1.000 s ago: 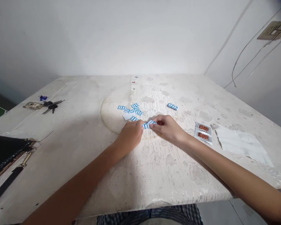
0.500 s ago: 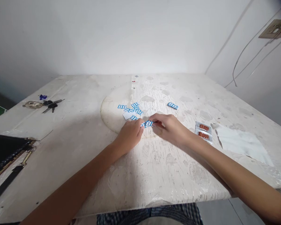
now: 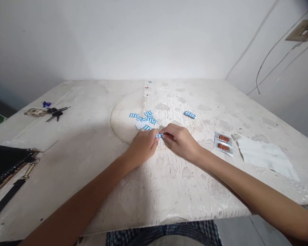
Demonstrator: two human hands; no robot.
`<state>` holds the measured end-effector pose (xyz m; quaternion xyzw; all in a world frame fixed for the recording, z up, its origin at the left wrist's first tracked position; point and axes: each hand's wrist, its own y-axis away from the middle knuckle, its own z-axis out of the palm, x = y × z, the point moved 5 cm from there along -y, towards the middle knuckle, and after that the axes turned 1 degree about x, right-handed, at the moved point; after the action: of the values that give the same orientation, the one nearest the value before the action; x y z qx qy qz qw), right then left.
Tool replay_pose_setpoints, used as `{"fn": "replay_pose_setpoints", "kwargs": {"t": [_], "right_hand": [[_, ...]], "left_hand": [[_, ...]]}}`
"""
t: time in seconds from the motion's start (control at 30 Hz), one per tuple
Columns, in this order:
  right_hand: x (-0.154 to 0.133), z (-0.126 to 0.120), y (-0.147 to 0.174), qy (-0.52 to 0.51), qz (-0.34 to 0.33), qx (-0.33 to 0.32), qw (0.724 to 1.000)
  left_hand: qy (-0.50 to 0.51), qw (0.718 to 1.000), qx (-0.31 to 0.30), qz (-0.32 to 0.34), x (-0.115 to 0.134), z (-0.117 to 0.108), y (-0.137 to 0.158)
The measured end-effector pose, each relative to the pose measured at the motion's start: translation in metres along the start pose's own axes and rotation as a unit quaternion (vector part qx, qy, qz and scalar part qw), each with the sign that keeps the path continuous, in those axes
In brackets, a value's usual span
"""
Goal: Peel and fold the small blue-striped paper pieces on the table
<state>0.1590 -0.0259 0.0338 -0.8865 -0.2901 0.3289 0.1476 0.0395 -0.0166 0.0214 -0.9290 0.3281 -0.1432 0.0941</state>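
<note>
A small white paper strip with blue printed rectangles point(image 3: 158, 135) is held low over the middle of the table. My left hand point(image 3: 142, 144) pinches its left side between thumb and fingers. At its right end the fingertips of my right hand point(image 3: 181, 140) are pinched together on it. Much of the strip is hidden by the fingers. Just beyond my left hand lies a loose pile of similar blue-printed paper pieces point(image 3: 149, 118), beside a blank white scrap point(image 3: 140, 125). Farther right rests a separate blue-and-white strip point(image 3: 189, 114).
A silver blister pack with two reddish-brown pieces point(image 3: 223, 143) and a white sheet point(image 3: 267, 155) lie at right. Keys point(image 3: 56, 112) with a fob are at left, near a black bag point(image 3: 9, 164). Cables point(image 3: 274, 51) hang from a wall outlet point(image 3: 301, 30).
My right hand has shifted slightly left, closer to my left hand. Less of the strip shows between the fingers. The loose pieces have stayed in place.
</note>
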Motion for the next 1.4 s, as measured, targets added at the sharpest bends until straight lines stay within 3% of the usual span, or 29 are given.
{"fn": "replay_pose_setpoints", "kwargs": {"t": [0.13, 0.43, 0.63, 0.93, 1.07, 1.27, 1.4], "right_hand": [[0.005, 0.0, -0.001, -0.001, 0.033, -0.003, 0.999], [0.021, 0.006, -0.006, -0.105, 0.091, -0.047, 0.989], [0.022, 0.005, -0.007, -0.147, 0.094, -0.07, 0.982], [0.02, 0.0, -0.007, -0.134, 0.09, -0.072, 0.984], [0.032, -0.017, -0.03, -0.065, 0.124, -0.019, 0.99], [0.008, 0.021, -0.095, -0.004, -0.033, -0.157, 0.987], [-0.006, 0.042, -0.109, 0.107, -0.085, -0.222, 0.965]], "left_hand": [[-0.011, 1.0, 0.003, 0.008, -0.001, 0.002, -0.001], [0.01, 1.0, 0.011, -0.013, -0.002, -0.001, -0.001], [0.008, 1.0, 0.012, -0.027, 0.0, -0.006, -0.001], [-0.019, 1.0, 0.02, -0.004, 0.002, -0.004, 0.0], [-0.023, 0.999, 0.032, 0.011, 0.003, -0.002, 0.003], [-0.049, 0.998, 0.03, 0.014, 0.004, 0.0, 0.006], [-0.065, 0.997, 0.024, 0.013, 0.003, 0.0, 0.007]]}}
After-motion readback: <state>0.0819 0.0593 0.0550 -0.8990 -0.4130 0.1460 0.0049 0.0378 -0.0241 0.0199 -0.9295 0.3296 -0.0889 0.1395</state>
